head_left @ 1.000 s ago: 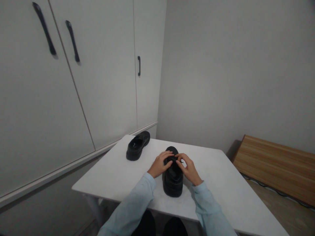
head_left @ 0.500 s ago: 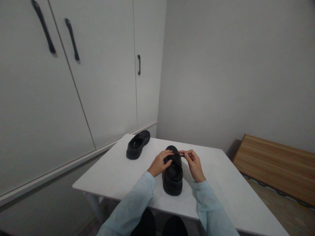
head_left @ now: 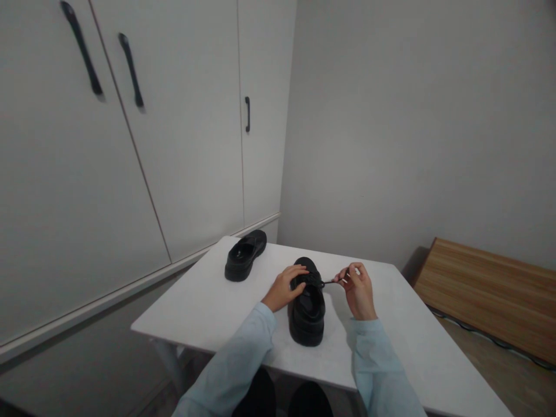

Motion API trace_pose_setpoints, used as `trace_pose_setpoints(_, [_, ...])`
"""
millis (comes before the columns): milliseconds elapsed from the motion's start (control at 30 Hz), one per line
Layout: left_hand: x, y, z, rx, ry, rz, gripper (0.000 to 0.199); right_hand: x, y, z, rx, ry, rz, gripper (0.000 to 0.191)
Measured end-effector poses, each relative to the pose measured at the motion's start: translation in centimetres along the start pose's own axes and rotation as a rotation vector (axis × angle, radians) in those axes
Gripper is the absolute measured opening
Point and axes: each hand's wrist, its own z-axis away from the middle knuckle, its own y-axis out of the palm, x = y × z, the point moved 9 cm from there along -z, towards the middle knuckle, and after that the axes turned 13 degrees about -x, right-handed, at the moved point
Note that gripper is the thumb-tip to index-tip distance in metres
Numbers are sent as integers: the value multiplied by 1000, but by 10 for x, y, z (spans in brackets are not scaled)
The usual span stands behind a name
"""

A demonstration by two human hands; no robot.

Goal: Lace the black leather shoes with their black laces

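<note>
A black shoe stands on the white table, its toe pointing away from me. My left hand grips it from the left, fingers over the upper and thumb near the opening. From the shoe's right side a thin black shoelace runs out taut. Its far part is pinched between the fingertips of my right hand, raised off to the right of the shoe. A second black shoe sits farther back on the left, apart from both hands.
The white table stands against white cabinets with dark handles. Behind it is a grey wall. A wood-grain board is at the right, with a dark cable along its lower edge.
My right hand has moved right, away from the shoe, drawing out a longer stretch of shoelace. My left hand stays on the shoe.
</note>
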Motion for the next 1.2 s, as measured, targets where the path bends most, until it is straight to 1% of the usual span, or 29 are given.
trace_pose_setpoints(67, [1, 0, 0, -2, -2, 2, 31, -2, -6, -3, -33, -14, 99, 23])
trace_pose_setpoints(133, [0, 1, -1, -4, 0, 3, 31, -5, -7, -4, -38, -42, 223, 23])
trace_pose_setpoints(267, [-4, 0, -2, -12, 25, 7, 29, -8, -4, -4, -22, -173, 434, 22])
trace_pose_setpoints(333, [-7, -1, -2, -23, 36, 7, 27, -6, -1, -3, 3, -259, 541, 21])
trace_pose_setpoints(433, [-9, -4, -4, -56, 41, 15, 20, -3, 7, 0, 76, -363, 677, 17])
trace_pose_setpoints(567, [-8, -9, -6, -118, 16, 22, 10, -2, 17, 7, 162, -421, 743, 18])
trace_pose_setpoints(633, [-5, -9, -6, -127, -1, 19, 8, -3, 21, 10, 200, -433, 758, 18])
trace_pose_setpoints(733, [1, -6, -7, -124, -36, 1, 9, -7, 25, 14, 254, -443, 785, 18])
trace_pose_setpoints(800, [7, -7, -6, -144, -81, 6, 10, -9, 27, 16, 279, -449, 806, 18])
trace_pose_setpoints(867, [14, -10, -6, -191, -137, 41, 11, -10, 29, 17, 296, -450, 826, 19])
trace_pose_setpoints(933, [19, -17, -5, -262, -182, 85, 11, -11, 31, 19, 310, -450, 848, 21])
trace_pose_setpoints(1033, [25, -31, -4, -405, -227, 90, 10, -12, 34, 22, 328, -460, 877, 26])
trace_pose_setpoints(1200, [36, -57, 3, -652, -302, 15, 10, -13, 35, 22, 327, -492, 909, 30])
